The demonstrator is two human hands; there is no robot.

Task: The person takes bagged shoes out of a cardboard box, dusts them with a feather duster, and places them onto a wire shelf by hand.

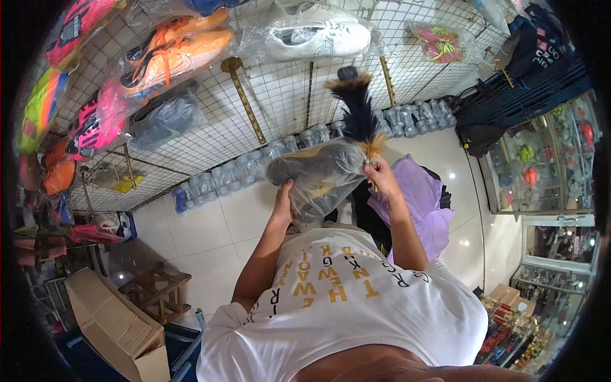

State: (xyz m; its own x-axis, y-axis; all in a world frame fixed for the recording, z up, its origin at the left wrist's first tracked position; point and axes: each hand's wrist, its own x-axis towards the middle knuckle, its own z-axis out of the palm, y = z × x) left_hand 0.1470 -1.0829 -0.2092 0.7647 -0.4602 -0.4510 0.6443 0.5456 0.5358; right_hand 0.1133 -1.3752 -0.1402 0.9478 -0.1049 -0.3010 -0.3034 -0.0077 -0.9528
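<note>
A clear plastic bag with dark shoes [315, 167] in it is held in front of my chest. My left hand [284, 200] grips its lower left side, the thumb pressed on the plastic. At the bag's right end, my right hand [382, 176] is closed around the lower part of a feather duster [358, 111], whose black and tan feathers point up and away. The duster's handle is mostly hidden by my fingers. Whether that hand also pinches the bag's edge, I cannot tell.
Bagged orange shoes [181, 54] and white shoes [312, 35] hang on a wire grid wall [280, 95]. Wrapped dumbbells [229, 172] line its foot. A purple cloth [417, 204] is at right, near a glass display case [541, 159]. A cardboard box [111, 318] and wooden stool [159, 293] stand lower left.
</note>
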